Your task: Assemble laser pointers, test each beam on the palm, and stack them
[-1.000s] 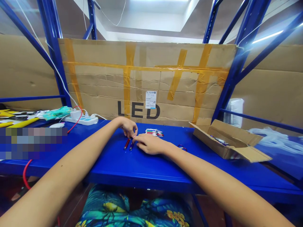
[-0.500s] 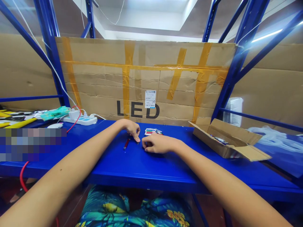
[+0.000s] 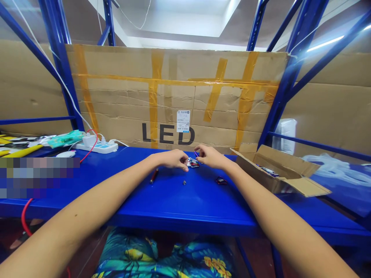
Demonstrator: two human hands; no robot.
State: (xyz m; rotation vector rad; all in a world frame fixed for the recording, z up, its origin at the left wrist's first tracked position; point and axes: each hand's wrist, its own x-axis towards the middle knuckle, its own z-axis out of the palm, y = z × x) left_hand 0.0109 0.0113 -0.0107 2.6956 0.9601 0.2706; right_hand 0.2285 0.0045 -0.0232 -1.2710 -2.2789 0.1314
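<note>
My left hand (image 3: 173,159) and right hand (image 3: 211,156) both pinch at the small multicoloured pen pile (image 3: 193,163); one slim red pen (image 3: 154,175) lies apart at eight o'clock, untouched.

- Head camera looked forward and slightly down from seated height, over the blue table (image 3: 185,208).
- Near, mid-frame, sat the left hand (image 3: 171,159) and right hand (image 3: 210,156).
- Behind them the cardboard wall (image 3: 121,96) closed the view.
</note>
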